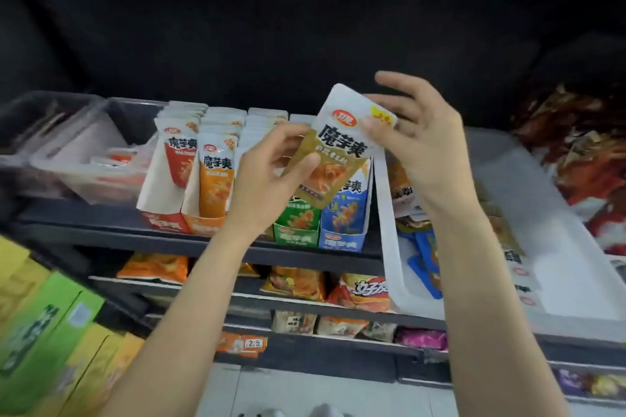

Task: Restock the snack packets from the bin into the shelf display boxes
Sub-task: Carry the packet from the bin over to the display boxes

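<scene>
A brown snack packet is held above the shelf's front edge, pinched by the left hand and the right hand's fingers. The red, orange, green and blue display boxes are already stocked; more packets remain in the white bin at the right.

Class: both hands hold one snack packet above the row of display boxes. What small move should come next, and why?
Probably lower the brown packet, pinched by the left hand and right hand, into a box with room. It hangs just above the green box and blue box, in none yet.
</scene>
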